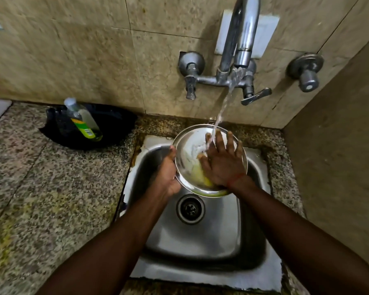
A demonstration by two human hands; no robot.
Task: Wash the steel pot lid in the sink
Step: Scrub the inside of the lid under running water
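Note:
The round steel pot lid [188, 154] is held tilted over the back of the steel sink [200, 237], its inner face toward me with white suds and a yellowish smear on it. My left hand [167, 173] grips its left rim. My right hand [223, 162] lies flat on the lid's face with fingers spread. Water [224, 105] streams from the tap [241, 39] onto the lid and my right fingers.
A dish soap bottle [83, 120] lies in a black pan [90, 128] on the granite counter at the left. Tap handles [256, 96] jut from the tiled wall. A side wall stands close on the right. The sink drain [190, 209] is uncovered.

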